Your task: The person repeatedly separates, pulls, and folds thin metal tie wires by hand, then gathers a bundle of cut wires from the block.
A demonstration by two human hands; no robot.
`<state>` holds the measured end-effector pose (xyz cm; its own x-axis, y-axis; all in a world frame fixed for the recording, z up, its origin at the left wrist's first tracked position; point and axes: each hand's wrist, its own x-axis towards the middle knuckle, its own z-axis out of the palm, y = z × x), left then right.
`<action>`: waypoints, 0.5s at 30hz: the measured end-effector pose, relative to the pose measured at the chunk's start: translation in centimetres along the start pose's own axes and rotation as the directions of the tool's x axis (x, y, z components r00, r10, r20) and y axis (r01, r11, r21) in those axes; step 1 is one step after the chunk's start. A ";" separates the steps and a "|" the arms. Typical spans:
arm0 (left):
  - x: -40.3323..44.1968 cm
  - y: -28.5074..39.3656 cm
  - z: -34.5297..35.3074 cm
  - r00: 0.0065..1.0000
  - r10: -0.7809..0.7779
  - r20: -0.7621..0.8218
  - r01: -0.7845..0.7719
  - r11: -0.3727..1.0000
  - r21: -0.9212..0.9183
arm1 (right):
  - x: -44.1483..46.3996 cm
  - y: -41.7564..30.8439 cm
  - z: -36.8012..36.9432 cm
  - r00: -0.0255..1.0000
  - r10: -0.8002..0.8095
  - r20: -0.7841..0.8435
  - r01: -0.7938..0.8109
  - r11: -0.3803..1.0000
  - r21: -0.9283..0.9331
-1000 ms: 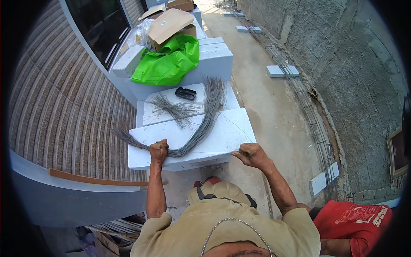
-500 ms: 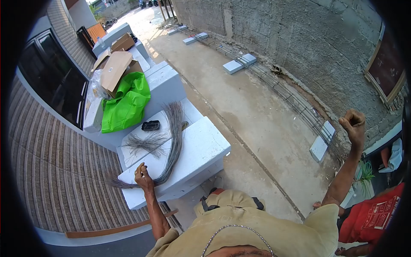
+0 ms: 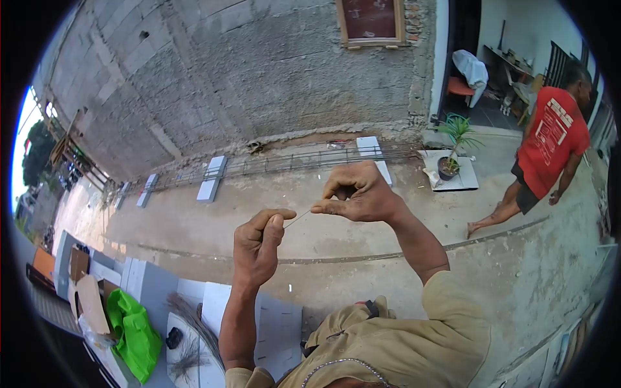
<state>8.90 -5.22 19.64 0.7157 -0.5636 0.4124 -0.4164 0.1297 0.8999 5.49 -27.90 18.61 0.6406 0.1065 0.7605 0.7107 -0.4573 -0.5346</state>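
A thin wire (image 3: pixel 297 219) runs between my two hands in front of my chest. My left hand (image 3: pixel 257 244) pinches one end between thumb and fingers. Thumb and curled fingers of my right hand (image 3: pixel 362 194) close on the other end, slightly higher up. Below and left, a long bundle of wire (image 3: pixel 196 321) lies on pale blocks (image 3: pixel 217 304). Loose wire pieces (image 3: pixel 185 365) and a small black object (image 3: pixel 174 337) rest beside it.
A green bag (image 3: pixel 134 336) and cardboard (image 3: pixel 92 305) sit on blocks at lower left. A steel rebar cage (image 3: pixel 278 167) lies along the rough wall (image 3: pixel 272 77), over white blocks (image 3: pixel 211 179). At right are a potted plant (image 3: pixel 448 167) and a person in a red shirt (image 3: pixel 553 136).
My view has swung right. My left hand has left the wire bundle and come up near my right hand, with a wire now visible between them. The person in red now shows fully.
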 end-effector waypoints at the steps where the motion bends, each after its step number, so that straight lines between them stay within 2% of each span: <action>1: 0.3 -0.8 1.0 0.997 -0.052 0.050 0.062 0.974 -0.217 | -1.6 -0.2 -1.2 0.991 0.134 -0.032 -0.133 0.991 0.027; 2: 0.7 -1.6 1.9 0.990 -0.085 0.109 0.123 0.904 -0.411 | -3.7 0.3 -2.4 0.977 0.205 -0.057 -0.201 0.977 0.069; 4: 1.5 -3.0 3.9 0.965 -0.126 0.229 0.254 0.662 -0.706 | -8.1 1.1 -4.1 0.929 0.335 -0.156 -0.298 0.928 0.222; 5: 1.8 -3.6 5.0 0.949 -0.129 0.289 0.311 0.540 -0.782 | -10.3 1.1 -4.6 0.893 0.390 -0.224 -0.308 0.893 0.327; 7: 2.3 -4.4 7.0 0.912 -0.123 0.392 0.411 0.303 -0.860 | -14.8 -0.5 -5.5 0.803 0.567 -0.183 -0.486 0.801 0.351; 8: 2.6 -4.8 8.1 0.895 -0.099 0.436 0.447 0.204 -0.871 | -17.0 -1.4 -5.1 0.771 0.603 -0.207 -0.480 0.763 0.433; 9: 2.7 -4.8 9.1 0.902 -0.137 0.410 0.422 0.066 -0.904 | -19.1 -2.4 -4.5 0.740 0.633 -0.229 -0.461 0.724 0.513; 10: 3.3 -6.5 9.2 0.871 0.031 0.490 0.490 0.022 -0.872 | -20.8 -3.9 -3.4 0.711 0.663 -0.234 -0.517 0.718 0.465; 11: 3.5 -7.0 10.5 0.846 0.058 0.530 0.532 -0.029 -0.846 | -22.2 -5.3 -2.2 0.676 0.697 -0.240 -0.574 0.702 0.421; 12: 4.3 -9.7 10.6 0.871 0.007 0.491 0.484 0.158 -0.861 | -23.5 -6.5 -0.7 0.666 0.705 -0.245 -0.583 0.696 0.420; 13: 4.2 -7.3 14.5 0.777 -0.075 0.624 0.628 0.036 -0.777 | -24.4 -7.5 0.6 0.657 0.713 -0.244 -0.592 0.688 0.420; 14: 3.9 -9.5 13.6 0.871 -0.260 0.416 0.484 0.311 -0.818 | -25.0 -8.5 2.0 0.664 0.694 -0.278 -0.573 0.712 0.407; 15: 3.5 -6.5 16.2 0.780 -0.232 0.581 0.617 0.134 -0.775 | -25.6 -9.5 3.3 0.678 0.671 -0.299 -0.553 0.734 0.393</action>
<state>4.98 -21.26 12.90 0.3292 -0.9438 0.0308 0.8205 0.3020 0.4853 -16.64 -23.40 3.03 0.8247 -0.4984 0.2672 0.2818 -0.0475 -0.9583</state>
